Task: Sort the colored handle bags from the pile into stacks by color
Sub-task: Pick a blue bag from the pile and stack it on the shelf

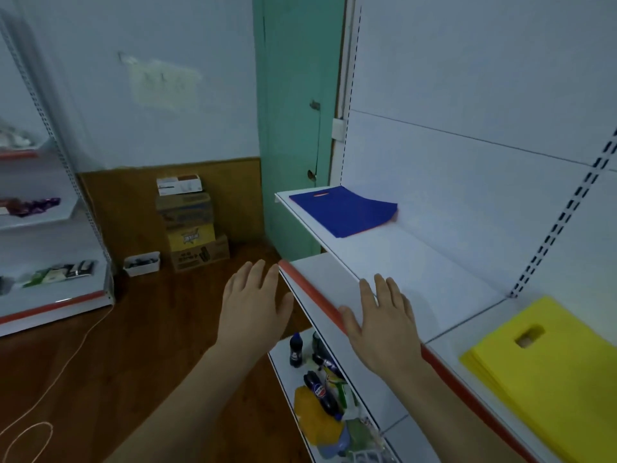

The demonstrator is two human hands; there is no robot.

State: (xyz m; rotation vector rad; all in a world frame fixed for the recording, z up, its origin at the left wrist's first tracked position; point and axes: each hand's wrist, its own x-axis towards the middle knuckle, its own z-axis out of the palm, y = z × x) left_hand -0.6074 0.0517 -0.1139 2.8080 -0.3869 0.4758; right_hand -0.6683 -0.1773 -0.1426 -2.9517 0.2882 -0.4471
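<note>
Head view: both hands are spread flat and hold nothing, the left hand (pixel 255 305) over the wooden floor, the right hand (pixel 384 320) above the white shelf's red front edge (pixel 312 292). Just right lies the yellow flat handle-bag stack (pixel 551 372); farther along, the blue handle-bag stack (pixel 344 212) sits on the higher white shelf. No lettering reads clearly.

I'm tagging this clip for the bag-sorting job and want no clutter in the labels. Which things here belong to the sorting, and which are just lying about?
Part of the job:
blue bags stacked on the upper shelf
yellow bags stacked on the lower shelf
left hand and right hand, both empty

Lying about:
cardboard boxes on the floor
soda bottles on the shelf below
white cord
</note>
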